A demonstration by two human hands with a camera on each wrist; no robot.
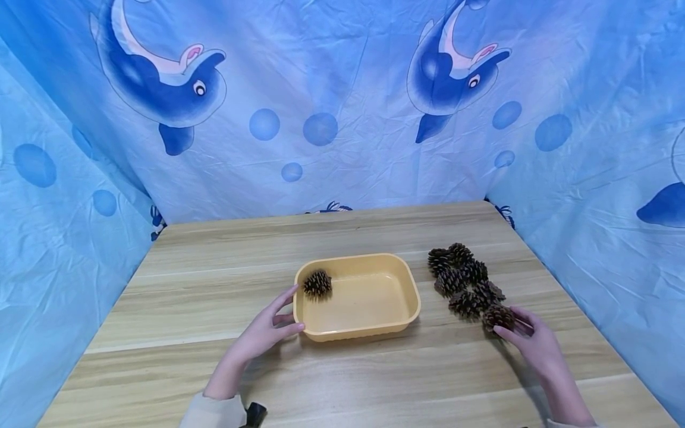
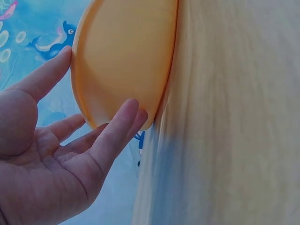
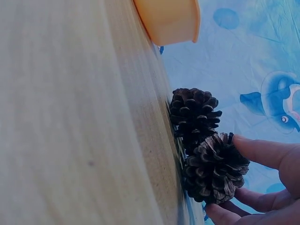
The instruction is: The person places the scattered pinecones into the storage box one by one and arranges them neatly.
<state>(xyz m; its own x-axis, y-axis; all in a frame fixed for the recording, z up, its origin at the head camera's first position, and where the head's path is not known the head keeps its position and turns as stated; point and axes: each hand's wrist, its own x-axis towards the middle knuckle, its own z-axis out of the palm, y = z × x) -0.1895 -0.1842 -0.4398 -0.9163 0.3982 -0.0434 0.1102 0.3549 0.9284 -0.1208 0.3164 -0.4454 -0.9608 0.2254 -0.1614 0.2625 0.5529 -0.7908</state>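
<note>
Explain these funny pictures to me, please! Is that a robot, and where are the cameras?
No robot here, just a person. The widest picture comes from a head camera looking forward and down. The other two come from wrist cameras, so things look tipped sideways.

On the pale wood-grained table sits a yellow, rounded rectangular tray with one dark brown, scaly pine cone inside. The bare left hand touches that end of the tray. The bare right hand holds another brown, scaly cone between thumb and fingers, beside a cluster of dark brown cones. Behind hangs blue dolphin-patterned cloth.
</note>
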